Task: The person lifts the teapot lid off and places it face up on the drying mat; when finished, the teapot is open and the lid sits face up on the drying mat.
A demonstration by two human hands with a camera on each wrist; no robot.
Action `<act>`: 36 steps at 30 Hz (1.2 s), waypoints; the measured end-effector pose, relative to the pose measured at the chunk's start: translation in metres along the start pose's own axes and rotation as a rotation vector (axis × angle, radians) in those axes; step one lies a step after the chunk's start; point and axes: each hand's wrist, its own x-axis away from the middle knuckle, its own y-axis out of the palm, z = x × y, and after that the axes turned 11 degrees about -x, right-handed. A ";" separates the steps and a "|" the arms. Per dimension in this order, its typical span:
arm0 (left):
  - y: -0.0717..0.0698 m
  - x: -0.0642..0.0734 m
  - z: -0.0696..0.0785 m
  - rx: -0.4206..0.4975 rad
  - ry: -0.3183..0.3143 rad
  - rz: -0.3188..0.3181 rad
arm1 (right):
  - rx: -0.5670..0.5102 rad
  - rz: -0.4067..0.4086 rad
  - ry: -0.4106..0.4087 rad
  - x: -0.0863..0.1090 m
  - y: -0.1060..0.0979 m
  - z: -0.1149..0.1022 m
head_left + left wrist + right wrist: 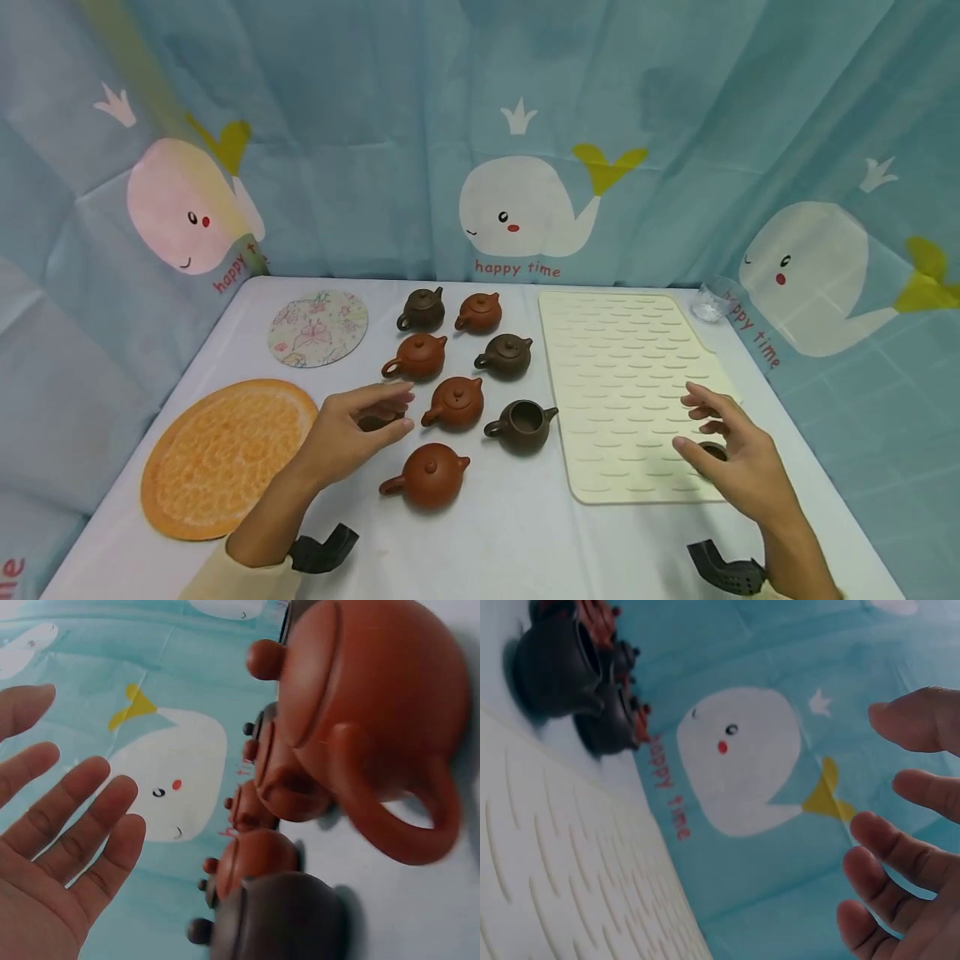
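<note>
My left hand (352, 425) hovers with fingers spread beside a group of small clay teapots, holding nothing. It partly covers a dark teapot (381, 421). Nearest to it are a reddish teapot (432, 479) in front and another reddish teapot (454, 403) to its right. A dark teapot without a lid (522, 427) shows its open mouth. Over the right edge of the cream mat (622, 392) my right hand (738, 467) is raised, fingers loosely bent and apart, nothing between them. Behind its thumb a dark round piece (714, 451) is partly hidden.
More teapots, reddish (415, 358) and dark (505, 357), stand toward the back. On the left lie an orange-brown round mat (225, 458) and a floral round mat (318, 329). A clear cup (712, 302) stands at the back right corner. Whale-printed curtains (337, 167) surround the table.
</note>
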 end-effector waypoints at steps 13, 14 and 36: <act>0.006 0.030 -0.037 0.084 0.004 0.028 | -0.226 -0.172 -0.106 -0.021 0.046 -0.017; 0.007 0.031 -0.040 0.095 0.009 0.022 | -0.235 -0.181 -0.110 -0.023 0.050 -0.018; 0.015 0.042 -0.080 0.265 -0.047 -0.261 | -0.370 -0.380 -0.185 -0.052 0.125 -0.058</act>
